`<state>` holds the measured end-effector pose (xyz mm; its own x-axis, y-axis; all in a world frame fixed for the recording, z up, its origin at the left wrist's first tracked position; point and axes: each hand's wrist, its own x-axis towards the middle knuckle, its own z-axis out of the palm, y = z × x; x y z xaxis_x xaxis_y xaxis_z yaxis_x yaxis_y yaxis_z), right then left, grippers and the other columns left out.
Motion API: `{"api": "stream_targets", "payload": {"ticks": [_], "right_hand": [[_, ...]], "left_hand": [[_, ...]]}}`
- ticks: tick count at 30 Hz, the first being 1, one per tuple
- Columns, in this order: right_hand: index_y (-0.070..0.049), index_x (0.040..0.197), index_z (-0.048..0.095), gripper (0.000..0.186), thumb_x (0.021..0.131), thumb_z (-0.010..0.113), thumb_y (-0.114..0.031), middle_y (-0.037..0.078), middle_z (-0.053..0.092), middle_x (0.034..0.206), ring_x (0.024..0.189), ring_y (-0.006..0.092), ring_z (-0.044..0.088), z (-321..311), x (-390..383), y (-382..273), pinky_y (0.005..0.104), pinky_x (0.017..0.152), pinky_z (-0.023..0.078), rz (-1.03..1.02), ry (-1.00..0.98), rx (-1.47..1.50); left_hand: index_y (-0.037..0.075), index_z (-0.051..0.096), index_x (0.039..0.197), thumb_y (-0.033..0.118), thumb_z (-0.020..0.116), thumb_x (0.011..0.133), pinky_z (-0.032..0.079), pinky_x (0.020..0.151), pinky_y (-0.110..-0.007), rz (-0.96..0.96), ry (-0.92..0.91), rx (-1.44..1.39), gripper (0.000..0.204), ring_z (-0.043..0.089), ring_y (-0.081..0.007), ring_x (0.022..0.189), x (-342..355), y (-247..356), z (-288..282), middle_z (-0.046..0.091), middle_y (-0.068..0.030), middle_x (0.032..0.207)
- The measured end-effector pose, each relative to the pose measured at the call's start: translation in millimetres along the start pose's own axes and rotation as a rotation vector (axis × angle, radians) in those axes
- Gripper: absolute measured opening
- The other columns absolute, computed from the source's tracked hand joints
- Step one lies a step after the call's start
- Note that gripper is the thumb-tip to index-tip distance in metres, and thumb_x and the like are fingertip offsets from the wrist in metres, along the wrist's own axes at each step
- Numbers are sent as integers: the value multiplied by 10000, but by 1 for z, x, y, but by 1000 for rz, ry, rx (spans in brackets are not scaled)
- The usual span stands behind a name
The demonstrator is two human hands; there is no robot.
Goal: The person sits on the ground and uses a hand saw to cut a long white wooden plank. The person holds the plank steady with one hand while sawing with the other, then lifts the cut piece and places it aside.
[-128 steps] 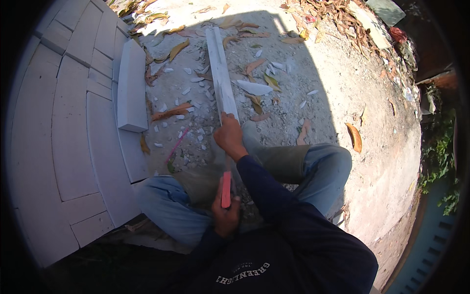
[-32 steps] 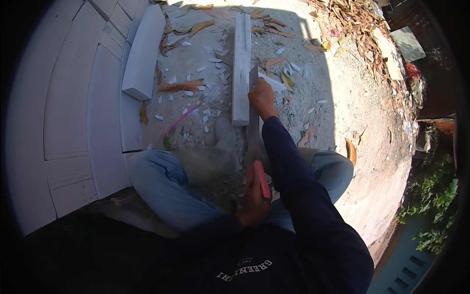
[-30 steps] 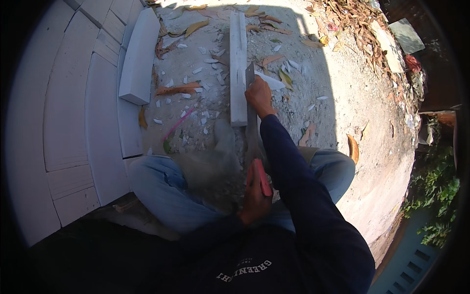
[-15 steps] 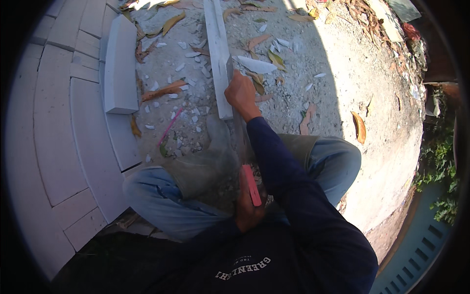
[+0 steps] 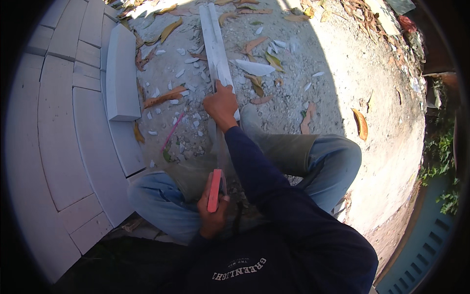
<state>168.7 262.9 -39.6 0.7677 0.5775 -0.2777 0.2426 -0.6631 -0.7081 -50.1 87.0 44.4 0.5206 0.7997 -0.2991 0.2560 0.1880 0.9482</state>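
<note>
My left hand (image 5: 213,210) is closed round the pink handle (image 5: 215,188) of a saw between my legs. Its metal blade (image 5: 219,149) runs upward to my right hand (image 5: 221,103), whose fingers grip the blade's far end against the near part of a long, white, grooved strip (image 5: 210,39). That hand hides where blade and strip meet. The strip lies on dusty ground among white chips and dry leaves, with a larger pointed white shard (image 5: 254,67) to its right. My boots and bent knees frame the saw.
White blocks (image 5: 58,137) are laid close together along the left, with one loose block (image 5: 122,73) on their inner edge. A thin pink stick (image 5: 171,132) lies left of centre. Sunlit concrete (image 5: 382,161) is at right, beside leaf litter, plants (image 5: 443,152) and a blue wall (image 5: 416,250).
Since half a second ago both hands and the saw have shifted left; my right hand is now over the strip's near part instead of its right side. Both hands keep their hold.
</note>
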Motion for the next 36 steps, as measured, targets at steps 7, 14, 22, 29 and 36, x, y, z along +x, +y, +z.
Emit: {"api": "stream_targets", "payload": {"ticks": [7, 14, 22, 29, 36], "right_hand": [[-61, 1341, 651, 559, 799, 650, -196, 194, 513, 1293, 1194, 429, 537, 8, -1, 4, 502, 966, 511, 48, -3, 134], [15, 1222, 673, 451, 791, 656, -114, 194, 500, 1284, 1178, 434, 490, 28, -10, -13, 534, 937, 491, -62, 150, -99], [133, 1028, 681, 288, 779, 662, -12, 233, 531, 1213, 1110, 431, 523, 31, 0, -17, 524, 908, 458, -173, 103, -27], [116, 983, 698, 248, 772, 684, -14, 230, 533, 1207, 1093, 436, 522, 41, 4, -14, 537, 897, 449, -210, 122, -86], [82, 856, 725, 134, 772, 667, -5, 238, 540, 1186, 1075, 435, 529, 44, 6, -13, 543, 890, 448, -243, 164, -64]], "left_hand": [[-34, 363, 1550, -56, 591, 863, 382, 513, -254, -209, -23, -346, 725, 430, -70, 536, 1, 13, -22, 484, 29, 682], [-42, 272, 1573, -38, 551, 859, 373, 429, -283, -303, -53, -752, 766, 393, -113, 429, 1, -6, -47, 392, 10, 584], [-14, 571, 985, 107, 624, 870, 327, 371, -284, -249, -140, -794, 175, 377, -126, 374, 5, -19, -47, 383, -7, 508], [-51, 234, 1585, 80, 618, 811, 353, 405, -261, -281, -104, -824, 874, 396, -96, 410, 5, -9, -45, 380, 22, 577], [-61, 384, 1462, 88, 625, 832, 345, 404, -276, -299, -100, -905, 691, 392, -107, 402, 1, -19, -45, 384, 14, 559]]}}
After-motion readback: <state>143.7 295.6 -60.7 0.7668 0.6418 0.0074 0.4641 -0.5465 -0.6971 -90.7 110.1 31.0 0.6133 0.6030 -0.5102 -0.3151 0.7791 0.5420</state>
